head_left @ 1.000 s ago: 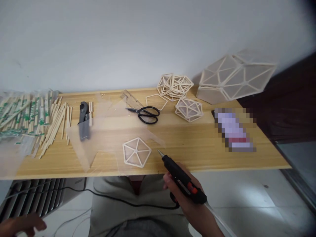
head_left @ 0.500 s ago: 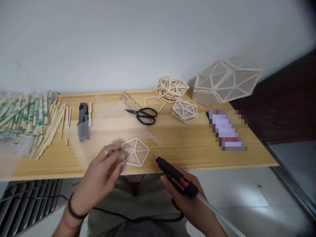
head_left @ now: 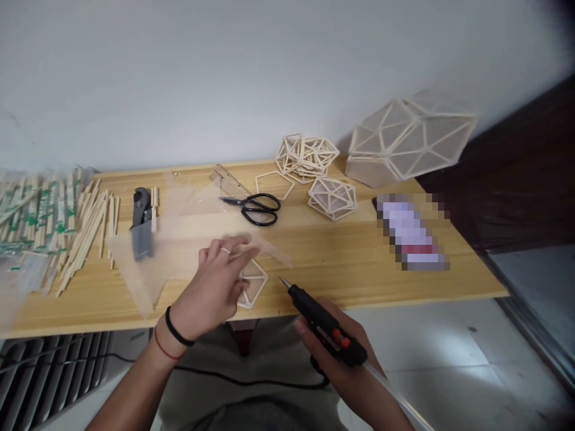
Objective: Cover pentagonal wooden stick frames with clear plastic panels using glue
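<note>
My left hand (head_left: 220, 278), a ring on one finger, reaches over a pentagonal stick frame (head_left: 257, 289) near the table's front edge. Its thumb and fingers are spread apart across the frame, covering the left part of it; the fingertips are slightly blurred. In my right hand (head_left: 345, 335) is a black glue gun (head_left: 317, 311) with a clear glue stick (head_left: 399, 395) out of its back. The gun's metal tip points at the frame's right corner, a small gap away. Thin translucent paper (head_left: 179, 245) lies left of and behind the frame.
Black-handled scissors (head_left: 260, 209) and a ruler (head_left: 229, 181) lie behind. Pliers-like grey cutters (head_left: 141, 209), loose sticks (head_left: 85, 230) and wrapped chopsticks (head_left: 45, 209) are at left. Stick frames (head_left: 308, 157), a paper-covered model (head_left: 404, 140) and a phone (head_left: 408, 230) are right.
My left hand has moved right and over the frame, from its left edge to across it, fingers spreading. The glue gun stays near the frame's right corner. The view has shifted slightly.
</note>
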`<action>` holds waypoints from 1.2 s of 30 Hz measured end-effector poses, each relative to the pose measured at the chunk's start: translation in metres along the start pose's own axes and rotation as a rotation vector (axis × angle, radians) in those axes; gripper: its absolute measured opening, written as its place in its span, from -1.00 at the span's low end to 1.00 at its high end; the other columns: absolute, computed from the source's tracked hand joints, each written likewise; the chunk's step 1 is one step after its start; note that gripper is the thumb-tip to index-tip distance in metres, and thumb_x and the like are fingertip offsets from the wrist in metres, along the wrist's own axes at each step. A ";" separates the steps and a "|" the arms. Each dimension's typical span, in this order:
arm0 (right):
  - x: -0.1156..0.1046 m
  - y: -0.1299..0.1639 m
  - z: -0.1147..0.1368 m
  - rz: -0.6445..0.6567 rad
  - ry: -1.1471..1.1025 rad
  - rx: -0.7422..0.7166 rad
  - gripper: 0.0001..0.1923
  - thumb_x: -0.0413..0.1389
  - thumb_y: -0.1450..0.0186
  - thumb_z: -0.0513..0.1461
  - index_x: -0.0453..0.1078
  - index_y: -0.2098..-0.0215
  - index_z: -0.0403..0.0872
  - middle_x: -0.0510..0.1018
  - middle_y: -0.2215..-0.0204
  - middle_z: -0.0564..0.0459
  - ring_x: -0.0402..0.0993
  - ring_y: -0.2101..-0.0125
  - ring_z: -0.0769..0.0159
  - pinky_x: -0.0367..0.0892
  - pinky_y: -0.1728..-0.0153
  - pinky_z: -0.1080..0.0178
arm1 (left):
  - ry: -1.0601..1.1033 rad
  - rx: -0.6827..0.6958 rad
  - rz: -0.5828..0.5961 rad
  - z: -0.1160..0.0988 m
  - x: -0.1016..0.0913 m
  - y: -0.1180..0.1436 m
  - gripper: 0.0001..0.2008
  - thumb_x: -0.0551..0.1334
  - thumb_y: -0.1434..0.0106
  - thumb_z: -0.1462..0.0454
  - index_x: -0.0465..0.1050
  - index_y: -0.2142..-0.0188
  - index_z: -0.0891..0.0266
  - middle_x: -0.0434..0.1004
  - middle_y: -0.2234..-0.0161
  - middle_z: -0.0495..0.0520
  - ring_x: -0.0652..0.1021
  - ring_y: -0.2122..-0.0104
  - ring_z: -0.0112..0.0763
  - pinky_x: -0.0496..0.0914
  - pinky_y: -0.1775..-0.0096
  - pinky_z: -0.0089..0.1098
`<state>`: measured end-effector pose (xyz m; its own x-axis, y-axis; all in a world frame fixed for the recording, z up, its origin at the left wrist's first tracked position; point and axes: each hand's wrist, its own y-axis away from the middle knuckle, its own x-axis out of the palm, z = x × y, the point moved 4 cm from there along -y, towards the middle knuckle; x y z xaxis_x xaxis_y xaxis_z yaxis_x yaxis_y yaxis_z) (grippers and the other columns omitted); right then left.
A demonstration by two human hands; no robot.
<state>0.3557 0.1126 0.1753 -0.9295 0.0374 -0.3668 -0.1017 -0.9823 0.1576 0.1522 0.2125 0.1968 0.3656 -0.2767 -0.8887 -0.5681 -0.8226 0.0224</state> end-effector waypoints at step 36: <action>0.023 0.007 -0.003 0.243 0.148 -0.045 -0.73 0.11 -0.37 -0.12 0.44 0.46 -0.02 0.48 0.58 0.11 0.38 0.54 0.29 0.33 0.50 0.29 | 0.528 0.129 0.000 0.001 0.006 -0.008 -0.71 0.09 -0.23 0.60 0.42 0.31 0.21 0.34 0.07 0.15 0.43 -0.06 -0.20 0.44 0.02 -0.25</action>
<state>0.3348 0.1055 0.1649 -0.8627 -0.2241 -0.4534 0.1368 -0.9665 0.2172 0.1576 0.2179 0.1910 0.6674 -0.5162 -0.5369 -0.6420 -0.7640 -0.0635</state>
